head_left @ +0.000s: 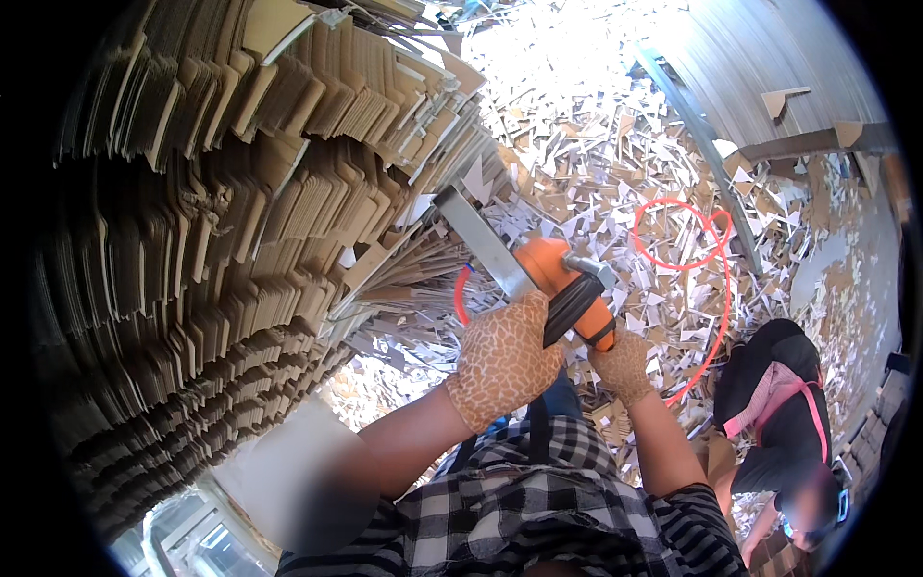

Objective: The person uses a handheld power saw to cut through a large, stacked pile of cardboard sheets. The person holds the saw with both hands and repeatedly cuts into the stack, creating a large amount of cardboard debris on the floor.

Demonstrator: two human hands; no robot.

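My left hand (508, 361), in a tan patterned glove, is closed around the black handle of an orange power tool (545, 263). A long flat metal bar (484, 241) reaches from the tool up and left, its tip close to the edge of a tall stack of die-cut cardboard sheets (327, 183). At the tool's rear end, my right hand (623, 368) wears the same kind of glove and grips it, with the fingers mostly hidden. A silver fitting sticks out from the tool's right side.
Cardboard offcuts (577, 125) cover the floor. A red hose (728, 308) loops across them on the right. A bent-over person (779, 404) in dark clothes is at lower right. Beyond the offcuts lie a metal rail (702, 144) and a grey ribbed surface (769, 58).
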